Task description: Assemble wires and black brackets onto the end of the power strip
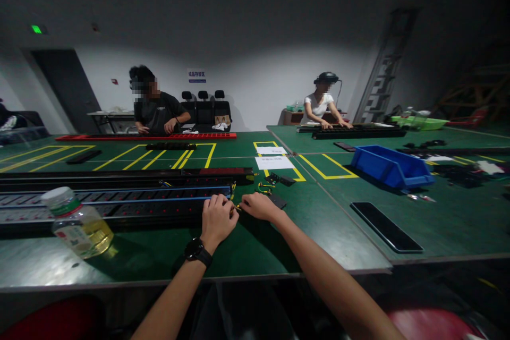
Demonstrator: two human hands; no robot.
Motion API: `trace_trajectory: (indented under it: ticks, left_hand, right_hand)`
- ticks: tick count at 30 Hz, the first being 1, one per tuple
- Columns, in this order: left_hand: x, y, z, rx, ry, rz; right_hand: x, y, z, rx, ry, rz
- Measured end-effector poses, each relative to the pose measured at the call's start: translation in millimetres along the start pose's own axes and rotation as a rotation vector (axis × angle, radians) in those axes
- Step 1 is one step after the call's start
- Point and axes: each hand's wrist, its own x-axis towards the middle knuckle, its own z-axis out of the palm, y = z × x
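Observation:
Several long black power strips (167, 207) with rows of red-dotted openings lie side by side along the table's left. My left hand (218, 221), with a black watch on the wrist, curls over the right end of the nearest strip. Its fingers cover that end. Just to the right, my right hand (258, 206) is closed with fingertips pinched on a short yellow wire (238, 206) at the strip's end. The two hands are close together, and the exact grip under the fingers is hidden. Behind my right hand lie a small black plate (278, 201) and loose yellow-green wires (265, 187).
A bottle (82, 226) of yellow liquid stands at the front left. To the right are a dark phone (385, 227) and a blue bin (390, 166). Paper sheets (274, 163) lie ahead. Two people work across the green table (319, 212), at a red rail (147, 137) and black strips (358, 132).

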Motion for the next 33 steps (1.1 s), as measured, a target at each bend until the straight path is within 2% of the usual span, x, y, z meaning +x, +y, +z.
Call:
trace_trajectory:
  ticks: [4, 10, 14, 21, 33]
  left_hand:
    - [0.2, -0.4, -0.1, 0.006, -0.009, 0.003]
    - [-0.3, -0.9, 0.1, 0.004, -0.015, 0.014]
    - [-0.6, -1.4, 1.2, 0.004, -0.014, 0.024]
    - [-0.5, -2.3, 1.1, 0.011, -0.027, 0.045]
    - [-0.1, -1.7, 0.2, -0.001, -0.028, 0.05]
  right_hand:
    - [0.7, 4.8, 0.6, 0.061, 0.009, -0.017]
    - [6.9, 22.0, 10.8, 0.37, 0.086, -0.227]
    - [9.8, 22.5, 14.3, 0.484, 0.081, -0.27]
    - [6.6, 15.9, 7.9, 0.429, 0.115, -0.262]
    - [4.7, 14.6, 0.9, 0.395, 0.059, -0.275]
